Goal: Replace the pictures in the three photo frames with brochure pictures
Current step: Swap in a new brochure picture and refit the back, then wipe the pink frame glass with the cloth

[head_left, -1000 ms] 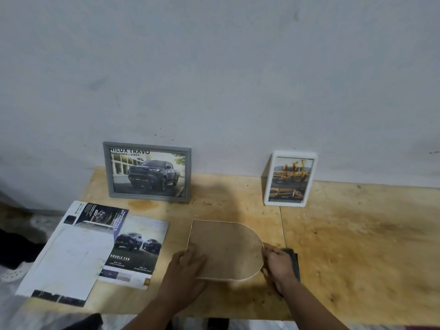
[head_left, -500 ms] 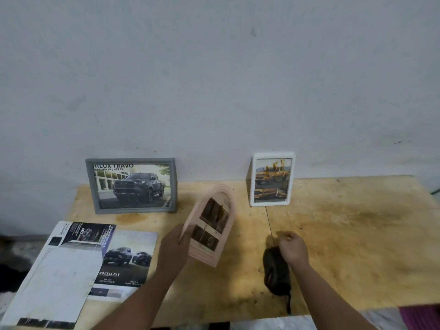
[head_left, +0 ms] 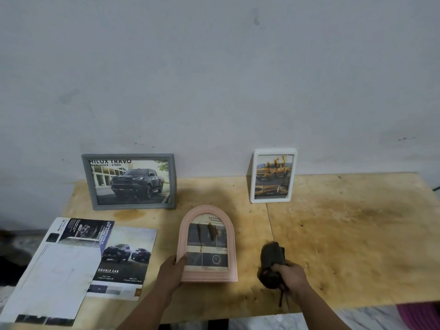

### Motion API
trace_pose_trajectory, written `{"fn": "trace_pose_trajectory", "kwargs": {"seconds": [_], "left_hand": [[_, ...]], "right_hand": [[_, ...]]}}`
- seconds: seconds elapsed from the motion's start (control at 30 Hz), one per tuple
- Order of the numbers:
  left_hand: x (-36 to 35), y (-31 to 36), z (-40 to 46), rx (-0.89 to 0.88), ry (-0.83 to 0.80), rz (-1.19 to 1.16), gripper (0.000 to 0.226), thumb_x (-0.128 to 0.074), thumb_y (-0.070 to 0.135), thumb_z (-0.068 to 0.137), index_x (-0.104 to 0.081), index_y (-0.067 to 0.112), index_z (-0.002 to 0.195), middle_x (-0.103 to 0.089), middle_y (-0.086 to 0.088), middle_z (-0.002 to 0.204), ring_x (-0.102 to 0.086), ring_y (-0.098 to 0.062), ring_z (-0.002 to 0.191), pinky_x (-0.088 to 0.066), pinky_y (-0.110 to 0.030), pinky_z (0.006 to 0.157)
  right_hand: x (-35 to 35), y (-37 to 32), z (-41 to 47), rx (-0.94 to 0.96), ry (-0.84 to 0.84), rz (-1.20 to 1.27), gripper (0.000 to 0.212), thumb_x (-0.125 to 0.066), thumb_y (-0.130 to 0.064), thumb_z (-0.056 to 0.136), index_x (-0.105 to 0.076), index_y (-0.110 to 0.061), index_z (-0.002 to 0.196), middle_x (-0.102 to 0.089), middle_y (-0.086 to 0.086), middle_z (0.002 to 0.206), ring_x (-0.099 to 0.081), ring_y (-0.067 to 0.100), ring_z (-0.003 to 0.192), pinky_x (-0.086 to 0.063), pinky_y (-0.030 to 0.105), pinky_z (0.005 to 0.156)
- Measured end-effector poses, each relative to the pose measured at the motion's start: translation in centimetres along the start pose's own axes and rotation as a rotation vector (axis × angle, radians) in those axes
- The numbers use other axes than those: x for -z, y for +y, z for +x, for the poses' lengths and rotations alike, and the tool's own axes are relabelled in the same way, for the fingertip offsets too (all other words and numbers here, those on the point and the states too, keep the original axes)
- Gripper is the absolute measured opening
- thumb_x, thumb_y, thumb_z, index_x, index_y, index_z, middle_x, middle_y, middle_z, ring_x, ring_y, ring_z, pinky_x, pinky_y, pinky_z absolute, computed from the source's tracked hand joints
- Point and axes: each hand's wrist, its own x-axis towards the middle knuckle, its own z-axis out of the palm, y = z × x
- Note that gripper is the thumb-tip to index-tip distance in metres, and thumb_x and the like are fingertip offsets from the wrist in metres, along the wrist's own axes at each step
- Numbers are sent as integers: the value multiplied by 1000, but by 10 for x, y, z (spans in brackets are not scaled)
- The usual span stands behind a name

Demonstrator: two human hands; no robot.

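A pink arched photo frame (head_left: pixel 207 275) faces me in the middle of the wooden table, a brochure picture behind its glass. My left hand (head_left: pixel 172 272) grips its lower left edge. My right hand (head_left: pixel 289 276) is closed on a dark brown cloth-like object (head_left: pixel 271 257) to the frame's right. A grey frame (head_left: pixel 129 181) with a dark pickup picture leans on the wall at the back left. A white frame (head_left: pixel 273 176) with a yellow truck picture stands at the back centre-right.
Car brochures (head_left: pixel 71 263) lie spread at the table's left front, overhanging the edge. The plywood table (head_left: pixel 345 234) has stains, and its front edge runs just below my hands. A grey wall rises behind the frames.
The pink frame was face down under both hands; my left hand has turned it over so its front faces me. My right hand let go of it and took the dark object.
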Motion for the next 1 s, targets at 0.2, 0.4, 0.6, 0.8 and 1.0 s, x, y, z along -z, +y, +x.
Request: {"fn": "trace_pose_trajectory", "kwargs": {"seconds": [0.2, 0.4, 0.6, 0.8, 1.0], "left_hand": [[7, -5, 2, -133, -24, 318, 34, -63, 36, 101, -68, 16, 129, -68, -2, 111, -62, -22, 100, -49, -31, 86], [18, -15, -2, -275, -35, 530, 28, -66, 26, 100, -67, 20, 128, -65, 4, 122, -66, -24, 116, -50, -29, 97], [21, -34, -8, -262, 36, 607, 51, -68, 38, 98, -57, 16, 143, -59, -3, 133, -60, -20, 117, -49, -37, 105], [17, -42, -10, -311, 38, 570, 48, -67, 36, 99, -57, 19, 142, -57, -2, 137, -60, -22, 121, -48, -40, 108], [21, -40, -3, -518, 141, 710, 53, -69, 30, 97, -55, 15, 145, -59, -5, 142, -56, -27, 128, -45, -38, 108]], "right_hand": [[6, -16, -32, -202, -264, 602, 24, -47, -12, 102, -57, 7, 113, -60, 24, 105, -58, 34, 86, -46, 41, 67], [4, -18, -35, -327, -354, 837, 39, -44, 1, 84, -53, -3, 122, -56, 35, 123, -61, 41, 107, -53, 64, 86], [-20, -11, -34, -355, -341, 720, 35, -41, -3, 97, -49, -9, 130, -58, 33, 122, -63, 40, 100, -61, 43, 58], [-49, -12, -54, -270, -375, 535, 25, -47, -9, 93, -55, -6, 117, -57, 24, 100, -57, 33, 76, -46, 35, 55], [-73, -16, -68, -183, -544, 487, 34, -67, -18, 92, -58, -6, 122, -65, 20, 89, -62, 27, 69, -46, 30, 50]]}}
